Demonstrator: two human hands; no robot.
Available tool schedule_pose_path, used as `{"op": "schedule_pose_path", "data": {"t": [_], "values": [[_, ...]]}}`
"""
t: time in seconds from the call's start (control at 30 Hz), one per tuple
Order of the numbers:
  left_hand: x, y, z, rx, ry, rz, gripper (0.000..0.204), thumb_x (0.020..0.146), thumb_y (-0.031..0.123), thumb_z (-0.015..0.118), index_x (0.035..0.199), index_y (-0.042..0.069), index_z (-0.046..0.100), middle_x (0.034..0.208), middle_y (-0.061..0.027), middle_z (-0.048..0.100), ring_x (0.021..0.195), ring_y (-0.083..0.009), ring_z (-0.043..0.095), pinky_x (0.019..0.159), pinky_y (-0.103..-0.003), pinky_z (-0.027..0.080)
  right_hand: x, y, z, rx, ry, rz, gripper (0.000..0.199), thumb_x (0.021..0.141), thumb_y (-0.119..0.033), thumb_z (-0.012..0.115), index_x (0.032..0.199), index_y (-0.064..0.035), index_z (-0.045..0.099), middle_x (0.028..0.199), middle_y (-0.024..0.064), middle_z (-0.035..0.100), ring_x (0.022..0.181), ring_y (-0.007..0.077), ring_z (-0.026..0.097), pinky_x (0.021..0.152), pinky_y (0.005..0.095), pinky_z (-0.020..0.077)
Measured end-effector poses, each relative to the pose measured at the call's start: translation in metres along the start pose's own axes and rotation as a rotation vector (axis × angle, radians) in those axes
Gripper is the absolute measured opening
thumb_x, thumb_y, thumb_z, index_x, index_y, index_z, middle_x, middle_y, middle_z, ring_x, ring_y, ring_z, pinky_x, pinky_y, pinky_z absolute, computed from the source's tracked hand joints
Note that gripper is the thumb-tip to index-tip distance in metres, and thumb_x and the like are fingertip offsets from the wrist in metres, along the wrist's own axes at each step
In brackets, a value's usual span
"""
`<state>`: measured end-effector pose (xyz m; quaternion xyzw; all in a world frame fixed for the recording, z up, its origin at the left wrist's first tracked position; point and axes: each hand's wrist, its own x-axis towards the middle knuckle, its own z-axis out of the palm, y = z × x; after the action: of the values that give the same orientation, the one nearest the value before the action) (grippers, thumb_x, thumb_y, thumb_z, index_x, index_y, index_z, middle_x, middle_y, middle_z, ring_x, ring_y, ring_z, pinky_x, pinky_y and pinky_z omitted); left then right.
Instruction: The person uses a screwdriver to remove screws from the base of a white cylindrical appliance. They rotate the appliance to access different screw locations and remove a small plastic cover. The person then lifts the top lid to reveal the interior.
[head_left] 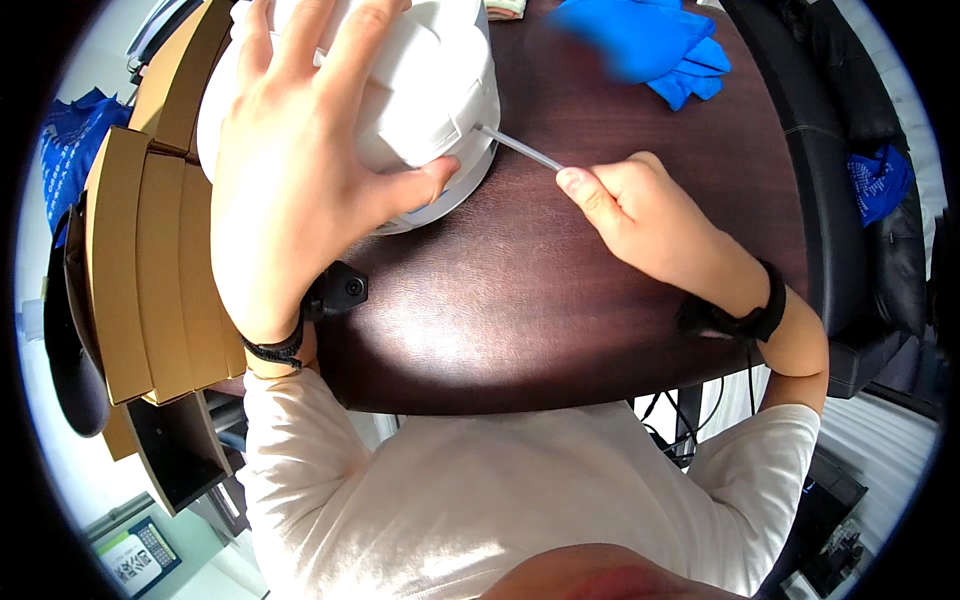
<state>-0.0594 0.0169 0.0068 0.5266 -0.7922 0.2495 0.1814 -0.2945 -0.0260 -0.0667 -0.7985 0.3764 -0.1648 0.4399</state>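
Note:
A white round plastic appliance (425, 85) sits at the far left of the table, cut off by the upper edge of the view. My left hand (300, 150) spans it, fingers spread over the top and thumb against its near side, holding it. From the right, my right hand (630, 205) is closed round a slim metal rod (525, 150) that looks like a screwdriver shaft. Its tip meets the appliance's side by a raised tab; whether it goes in, I cannot tell. Any handle is hidden in my fist.
Blue gloves or cloth (665, 50) lie at the far right of the dark wooden table (520, 320). Cardboard boxes (150, 270) stand along the left. A black bracket-like part (345, 288) is beside my left wrist. Beyond the right edge is a black leather seat (835, 210).

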Motion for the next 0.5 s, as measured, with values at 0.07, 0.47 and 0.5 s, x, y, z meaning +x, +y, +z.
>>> {"op": "schedule_pose_path", "data": {"t": [0.07, 0.47, 0.5], "values": [[0.002, 0.003, 0.000, 0.000, 0.003, -0.015, 0.082, 0.048, 0.029, 0.081, 0.123, 0.010, 0.054, 0.129, -0.0141, 0.050, 0.120, -0.0424, 0.044, 0.099, -0.049, 0.039, 0.001, -0.004, -0.004, -0.104, 0.035, 0.002, 0.049, 0.096, -0.030, 0.050, 0.063, 0.0058, 0.053, 0.050, 0.0215, 0.045, 0.042, 0.0309, 0.034, 0.044, 0.0395, 0.0337], [0.002, 0.006, -0.003, 0.024, 0.026, -0.032, 0.081, 0.048, 0.032, 0.080, 0.122, 0.011, 0.055, 0.128, -0.0110, 0.050, 0.116, -0.0388, 0.045, 0.092, -0.046, 0.044, -0.002, 0.007, 0.009, -0.635, 0.427, -0.343, 0.043, 0.091, -0.033, 0.057, 0.059, -0.0026, 0.057, 0.049, 0.0142, 0.053, 0.044, 0.0317, 0.054, 0.042, 0.0388, 0.0431], [0.001, 0.007, -0.002, 0.027, 0.027, -0.041, 0.081, 0.048, 0.032, 0.081, 0.122, 0.012, 0.055, 0.129, -0.0104, 0.050, 0.117, -0.0398, 0.045, 0.093, -0.046, 0.043, -0.003, 0.009, 0.008, -0.720, 0.452, -0.358, 0.042, 0.090, -0.034, 0.058, 0.060, -0.0041, 0.056, 0.050, 0.0123, 0.053, 0.044, 0.0295, 0.054, 0.041, 0.0373, 0.0431]]}}
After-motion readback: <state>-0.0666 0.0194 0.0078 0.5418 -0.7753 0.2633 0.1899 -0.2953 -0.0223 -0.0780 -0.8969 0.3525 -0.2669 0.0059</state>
